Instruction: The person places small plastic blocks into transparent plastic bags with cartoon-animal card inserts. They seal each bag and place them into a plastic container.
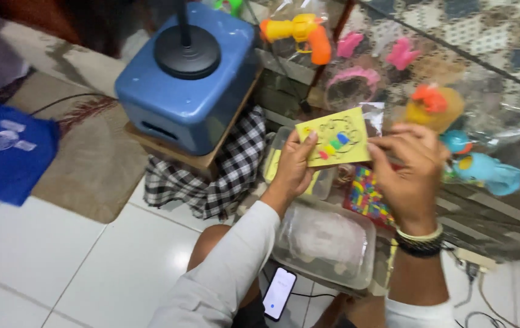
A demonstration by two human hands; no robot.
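Note:
A small yellow card (pixel 334 138) with coloured shapes on it is held up in front of me. My left hand (pixel 293 165) grips its left edge, thumb on the face. My right hand (pixel 410 173) pinches the right edge with the fingertips; beaded bracelets circle that wrist. Below the card lie a clear plastic box (pixel 327 242) with a pale lid and a multicoloured patterned sheet (pixel 366 195). My left arm wears a white long sleeve.
A blue plastic container (pixel 190 85) with a black round base on top stands on a board over a black-and-white checked cloth (pixel 223 176). Bagged plastic toys (pixel 430 106) hang at the right. A phone (pixel 279 293) lies lit on the tiles. Blue cloth (pixel 4 152) lies at left.

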